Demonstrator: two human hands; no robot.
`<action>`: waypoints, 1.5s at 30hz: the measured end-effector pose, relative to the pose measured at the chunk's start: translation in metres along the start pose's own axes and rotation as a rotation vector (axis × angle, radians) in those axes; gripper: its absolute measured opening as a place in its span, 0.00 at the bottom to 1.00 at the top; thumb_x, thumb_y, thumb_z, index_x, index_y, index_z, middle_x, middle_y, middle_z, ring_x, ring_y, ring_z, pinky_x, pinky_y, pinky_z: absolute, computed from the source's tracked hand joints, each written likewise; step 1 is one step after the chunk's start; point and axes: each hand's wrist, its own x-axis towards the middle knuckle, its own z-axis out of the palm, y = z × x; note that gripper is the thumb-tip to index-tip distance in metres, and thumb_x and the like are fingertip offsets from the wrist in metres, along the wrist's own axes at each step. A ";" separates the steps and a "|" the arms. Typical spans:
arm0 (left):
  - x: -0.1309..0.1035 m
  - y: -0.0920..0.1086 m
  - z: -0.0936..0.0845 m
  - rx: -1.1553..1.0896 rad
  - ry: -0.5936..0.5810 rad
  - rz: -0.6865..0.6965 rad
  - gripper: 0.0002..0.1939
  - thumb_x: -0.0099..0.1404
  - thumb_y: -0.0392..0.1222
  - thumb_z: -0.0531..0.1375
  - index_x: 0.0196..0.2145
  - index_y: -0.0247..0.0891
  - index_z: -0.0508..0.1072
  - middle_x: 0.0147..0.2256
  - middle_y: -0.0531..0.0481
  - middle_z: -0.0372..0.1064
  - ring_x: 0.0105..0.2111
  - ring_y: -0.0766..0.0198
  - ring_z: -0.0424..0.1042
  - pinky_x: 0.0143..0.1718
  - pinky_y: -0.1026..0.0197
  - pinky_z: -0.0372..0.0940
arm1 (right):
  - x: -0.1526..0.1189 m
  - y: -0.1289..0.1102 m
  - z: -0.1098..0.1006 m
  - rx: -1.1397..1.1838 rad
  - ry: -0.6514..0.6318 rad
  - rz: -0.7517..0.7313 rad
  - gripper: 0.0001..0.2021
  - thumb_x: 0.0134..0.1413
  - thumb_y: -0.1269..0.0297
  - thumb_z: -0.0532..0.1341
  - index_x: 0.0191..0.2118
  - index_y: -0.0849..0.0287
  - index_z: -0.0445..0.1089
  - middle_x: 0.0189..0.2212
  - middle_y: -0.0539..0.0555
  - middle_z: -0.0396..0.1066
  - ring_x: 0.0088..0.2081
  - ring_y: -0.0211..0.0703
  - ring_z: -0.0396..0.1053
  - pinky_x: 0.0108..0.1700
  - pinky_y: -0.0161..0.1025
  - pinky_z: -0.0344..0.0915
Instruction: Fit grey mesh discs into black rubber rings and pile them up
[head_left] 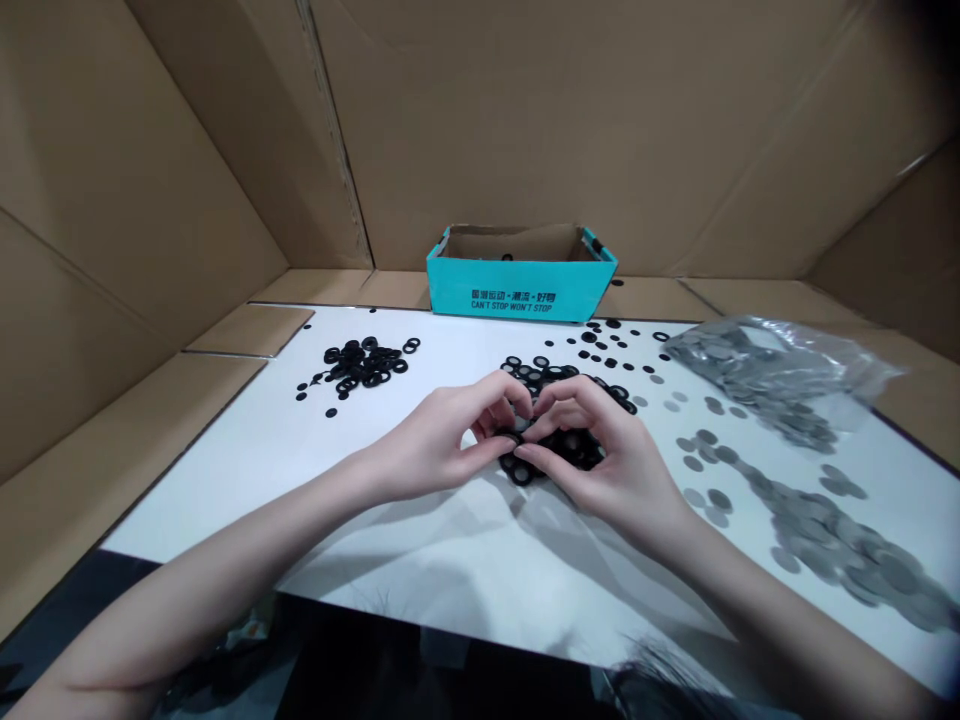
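My left hand point(472, 425) and my right hand point(600, 440) meet at the middle of the white table. Both pinch one small black ring point(513, 437) between thumbs and fingertips. Right under and behind the fingers lies a pile of black rings point(574, 448), several with pale grey centres; part of it is hidden by my hands. Off to the left is a second heap of black rings point(365, 364), some of them open in the middle. Grey discs point(840, 540) spread across the right of the table.
At the back stands a turquoise box point(517, 287), open at the top. A clear plastic bag point(780, 365) of grey discs lies at the right, spilling some out. Small black discs point(600, 345) are scattered before the box. Cardboard walls point(562, 130) enclose the white table point(225, 470).
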 end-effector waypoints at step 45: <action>0.000 0.001 0.003 -0.015 0.061 -0.010 0.08 0.66 0.32 0.57 0.43 0.39 0.64 0.37 0.51 0.68 0.34 0.68 0.71 0.37 0.64 0.68 | 0.002 -0.003 -0.005 0.030 0.029 0.020 0.13 0.52 0.70 0.66 0.39 0.53 0.61 0.27 0.46 0.73 0.31 0.41 0.74 0.39 0.40 0.68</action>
